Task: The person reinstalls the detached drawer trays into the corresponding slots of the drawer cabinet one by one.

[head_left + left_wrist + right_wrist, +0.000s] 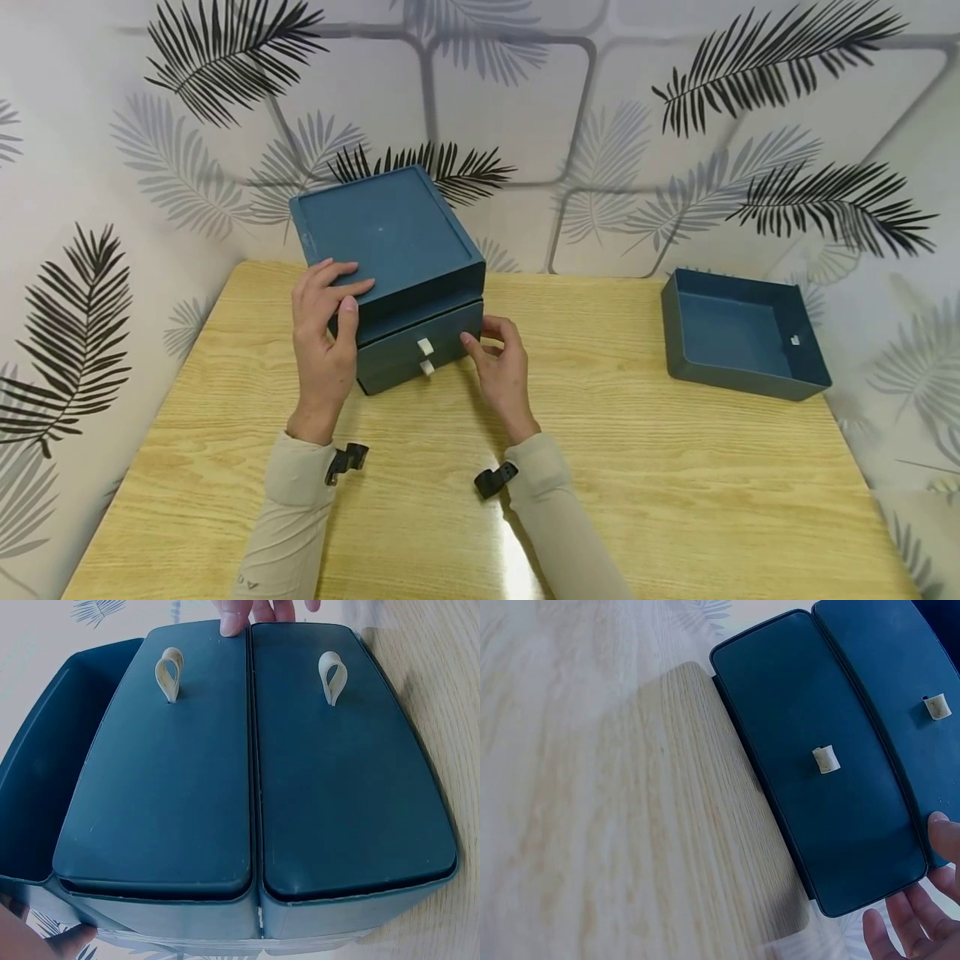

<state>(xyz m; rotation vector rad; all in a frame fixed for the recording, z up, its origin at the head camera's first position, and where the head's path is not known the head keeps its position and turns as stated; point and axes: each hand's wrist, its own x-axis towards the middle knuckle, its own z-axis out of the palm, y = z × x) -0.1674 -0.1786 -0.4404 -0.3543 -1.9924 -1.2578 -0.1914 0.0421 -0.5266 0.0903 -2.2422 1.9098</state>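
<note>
A dark blue drawer cabinet (386,229) stands angled on the table, its top slot (56,750) empty. Below the slot are two drawer fronts, the middle one (169,772) and the bottom one (345,772), each with a cream pull loop. My left hand (322,342) rests at the cabinet's top left front edge, its extended fingers on the top panel. At the other end, my right hand (502,375) holds the cabinet's right front corner. Its thumb (943,838) lies on the middle drawer's front while the other fingers reach around the side.
A separate blue drawer (742,325) lies open side up at the table's right edge, a white tab showing on its wall. Behind the wooden table (600,467) hangs a leaf-patterned cloth (510,108).
</note>
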